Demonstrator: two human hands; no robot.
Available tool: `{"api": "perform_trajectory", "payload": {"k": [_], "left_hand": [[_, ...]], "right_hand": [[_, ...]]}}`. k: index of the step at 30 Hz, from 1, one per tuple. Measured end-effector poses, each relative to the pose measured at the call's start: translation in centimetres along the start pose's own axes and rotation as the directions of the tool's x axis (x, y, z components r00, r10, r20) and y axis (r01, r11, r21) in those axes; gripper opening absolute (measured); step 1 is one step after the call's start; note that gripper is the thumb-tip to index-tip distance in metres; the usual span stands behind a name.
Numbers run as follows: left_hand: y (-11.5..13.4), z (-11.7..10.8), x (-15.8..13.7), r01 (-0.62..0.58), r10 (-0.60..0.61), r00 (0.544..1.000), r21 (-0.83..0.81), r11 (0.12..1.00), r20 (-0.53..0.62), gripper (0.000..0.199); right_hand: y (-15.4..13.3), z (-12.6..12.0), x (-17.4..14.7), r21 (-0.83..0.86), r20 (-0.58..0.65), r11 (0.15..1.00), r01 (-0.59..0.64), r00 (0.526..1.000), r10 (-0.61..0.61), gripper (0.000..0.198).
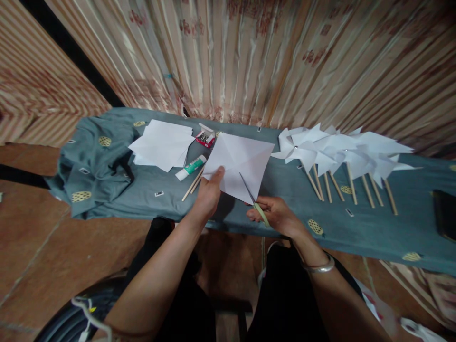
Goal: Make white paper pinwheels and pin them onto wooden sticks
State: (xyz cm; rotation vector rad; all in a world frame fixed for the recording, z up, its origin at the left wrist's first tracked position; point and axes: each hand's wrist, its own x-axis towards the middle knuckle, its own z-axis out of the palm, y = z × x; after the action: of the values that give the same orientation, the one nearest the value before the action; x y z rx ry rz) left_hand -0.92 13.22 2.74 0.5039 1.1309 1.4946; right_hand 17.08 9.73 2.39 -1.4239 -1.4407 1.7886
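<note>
Head view: centre frame, the left hand (209, 195) pinches a square white paper sheet (245, 154), seemingly steadying it for the green-handled scissors (261, 212) gripped in the right hand (280, 214) at the sheet's lower corner; any cut's depth is unclear.

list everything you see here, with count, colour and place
square paper sheet: one, white, left hand
scissors: one pair, yellow-green handles, right hand
loose paper stack: count unclear, white, left
small open cardboard box: one, red and white, behind glue stick
glue stick: one, green and white, left of sheet
thin wooden sticks: two visible, tan, beside glue stick
paper pinwheels: several overlapping, white, right
patterned cloth: one, grey-green, beneath these
pleated curtain: beige-red, behind
tiled floor: brown, below
metal bracelet: one, silver, right wrist
left hand: one, bare, on sheet
right hand: one, bare, at scissors
</note>
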Motion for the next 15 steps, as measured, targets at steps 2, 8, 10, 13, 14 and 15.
{"api": "perform_trajectory", "payload": {"k": [2, 8, 10, 13, 14, 15], "left_hand": [[-0.04, 0.01, -0.07, 0.009, -0.009, 1.0, -0.001, 1.0, -0.002, 0.027], [0.05, 0.09, -0.07, 0.03, -0.03, 0.999, 0.005, 1.0, -0.025, 0.03], [-0.04, -0.01, 0.0, 0.017, -0.017, 1.0, 0.012, 1.0, -0.021, 0.031], [-0.11, -0.12, 0.05, 0.013, -0.013, 1.0, 0.019, 1.0, -0.004, 0.032], [-0.1, -0.13, 0.04, 0.016, -0.016, 1.0, 0.019, 1.0, -0.003, 0.032], [-0.08, -0.12, 0.02, 0.017, -0.017, 1.0, 0.015, 1.0, -0.003, 0.032]], "right_hand": [[0.03, -0.08, 0.01, -0.005, 0.007, 1.0, 0.014, 1.0, -0.014, 0.039], [0.11, 0.04, 0.23, 0.026, 0.004, 1.0, -0.004, 1.0, 0.004, 0.04], [0.25, 0.09, 0.34, 0.042, -0.006, 0.999, -0.003, 1.0, 0.004, 0.041], [0.43, 0.14, 0.46, 0.056, -0.019, 0.998, 0.008, 1.0, -0.007, 0.042], [0.45, 0.16, 0.48, 0.053, -0.02, 0.999, 0.013, 1.0, -0.012, 0.041], [0.45, 0.17, 0.48, 0.047, -0.02, 0.999, 0.018, 1.0, -0.017, 0.04]]}}
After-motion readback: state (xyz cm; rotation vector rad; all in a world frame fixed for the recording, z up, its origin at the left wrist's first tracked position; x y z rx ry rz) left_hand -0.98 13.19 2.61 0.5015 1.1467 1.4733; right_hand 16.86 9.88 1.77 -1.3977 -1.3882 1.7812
